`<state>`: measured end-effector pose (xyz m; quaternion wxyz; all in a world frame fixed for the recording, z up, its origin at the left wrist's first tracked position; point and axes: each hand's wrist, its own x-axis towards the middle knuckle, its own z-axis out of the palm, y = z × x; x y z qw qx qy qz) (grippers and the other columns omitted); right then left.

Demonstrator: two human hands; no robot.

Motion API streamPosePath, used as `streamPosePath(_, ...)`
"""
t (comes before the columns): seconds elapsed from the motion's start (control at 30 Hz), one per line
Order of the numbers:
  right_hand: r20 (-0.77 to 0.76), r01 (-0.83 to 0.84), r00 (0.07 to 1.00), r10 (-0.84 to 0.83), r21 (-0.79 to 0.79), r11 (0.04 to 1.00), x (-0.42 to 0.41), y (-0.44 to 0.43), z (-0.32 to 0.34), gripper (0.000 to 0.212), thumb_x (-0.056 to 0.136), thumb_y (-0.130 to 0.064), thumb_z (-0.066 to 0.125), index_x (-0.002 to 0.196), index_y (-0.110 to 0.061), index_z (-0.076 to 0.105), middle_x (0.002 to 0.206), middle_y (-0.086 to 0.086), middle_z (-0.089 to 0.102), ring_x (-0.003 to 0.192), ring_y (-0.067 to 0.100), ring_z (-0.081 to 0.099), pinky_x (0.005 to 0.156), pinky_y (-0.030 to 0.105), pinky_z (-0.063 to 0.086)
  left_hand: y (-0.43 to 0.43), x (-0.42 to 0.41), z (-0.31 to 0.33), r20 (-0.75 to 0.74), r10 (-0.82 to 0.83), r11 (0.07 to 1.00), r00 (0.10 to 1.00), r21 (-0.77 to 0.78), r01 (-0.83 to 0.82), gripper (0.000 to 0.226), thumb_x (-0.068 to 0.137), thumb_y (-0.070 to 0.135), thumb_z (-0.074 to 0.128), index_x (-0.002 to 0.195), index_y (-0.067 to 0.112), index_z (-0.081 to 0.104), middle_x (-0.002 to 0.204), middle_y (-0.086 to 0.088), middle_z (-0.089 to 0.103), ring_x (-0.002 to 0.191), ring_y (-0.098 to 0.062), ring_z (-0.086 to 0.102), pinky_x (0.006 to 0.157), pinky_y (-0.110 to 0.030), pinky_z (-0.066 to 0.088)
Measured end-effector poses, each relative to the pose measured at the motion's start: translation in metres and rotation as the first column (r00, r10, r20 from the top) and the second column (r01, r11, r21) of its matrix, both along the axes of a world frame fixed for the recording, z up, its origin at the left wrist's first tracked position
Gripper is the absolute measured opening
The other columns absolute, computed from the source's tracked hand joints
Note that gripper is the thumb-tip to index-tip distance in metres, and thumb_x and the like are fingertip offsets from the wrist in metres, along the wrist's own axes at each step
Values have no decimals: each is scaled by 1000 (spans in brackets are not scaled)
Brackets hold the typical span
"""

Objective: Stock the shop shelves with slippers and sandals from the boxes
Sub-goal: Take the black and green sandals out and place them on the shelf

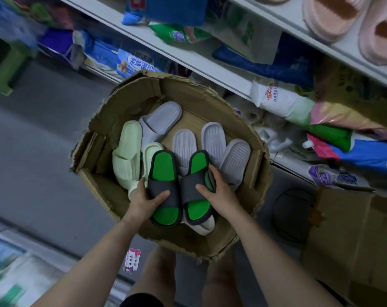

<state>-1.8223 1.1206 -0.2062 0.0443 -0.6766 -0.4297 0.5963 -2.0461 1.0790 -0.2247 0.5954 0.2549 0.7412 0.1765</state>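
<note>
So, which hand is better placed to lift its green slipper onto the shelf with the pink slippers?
Right, probably. The right hand grips its green slipper on the side nearer the shelf holding the pink slippers; the left hand, gripping the other green slipper, would have to reach across.

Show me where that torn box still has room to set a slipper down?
Bare bottom shows at the far side of the torn cardboard box, beyond the pale grey rubber slippers; elsewhere only thin wall-side strips. The middle is crowded: those overlap pale green slippers and the green-and-black slippers gripped by the left hand and right hand.
</note>
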Motion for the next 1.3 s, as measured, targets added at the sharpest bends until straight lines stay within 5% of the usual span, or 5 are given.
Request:
streamPosePath(0.47, -101, 313, 947, -306, 58, 948, 16, -18, 54, 75, 85, -25, 76, 147, -36, 35, 137, -8, 45, 120, 12, 47, 93, 29, 44, 12, -1, 60, 181, -1, 999, 984, 42, -7, 77, 81, 14, 75, 146, 28, 36, 128, -9, 57, 104, -21, 62, 95, -40, 51)
streamPosePath(0.77, -231, 525, 849, -475, 268, 807, 74, -43, 138, 74, 78, -17, 82, 138, -41, 45, 137, -2, 54, 122, 14, 55, 105, 44, 48, 30, 38, 141, 229, -222, 955, 948, 249, 163, 79, 73, 21, 79, 142, 34, 42, 122, -6, 60, 99, -15, 65, 80, -29, 58)
streamPosePath(0.9, -327, 633, 771, -547, 292, 717, 108, -63, 165, 70, 85, -3, 73, 138, -35, 43, 126, 0, 59, 97, -6, 65, 85, 25, 56, 46, 78, 164, 230, -350, 900, 908, 352, 258, 75, 78, 16, 78, 141, 36, 43, 129, -8, 56, 100, -16, 65, 75, -26, 58)
streamPosePath(1.13, -370, 702, 712, -597, 365, 611, 186, -84, 187, 71, 84, -8, 76, 142, -36, 45, 130, -10, 57, 115, -6, 56, 95, 28, 54, 66, 171, 203, 214, -458, 817, 863, 484, 314, 82, 68, 22, 86, 138, 36, 46, 128, -3, 58, 110, -21, 63, 94, -43, 53)
streamPosePath(1.3, -411, 738, 673, -616, 433, 517, 269, -75, 199, 69, 84, 1, 73, 142, -26, 45, 120, -21, 53, 96, -30, 49, 75, 6, 49, 80, 265, 215, 199, -452, 792, 870, 537, 289, 74, 80, 5, 74, 143, 27, 42, 115, 5, 57, 80, 9, 65, 70, -16, 56)
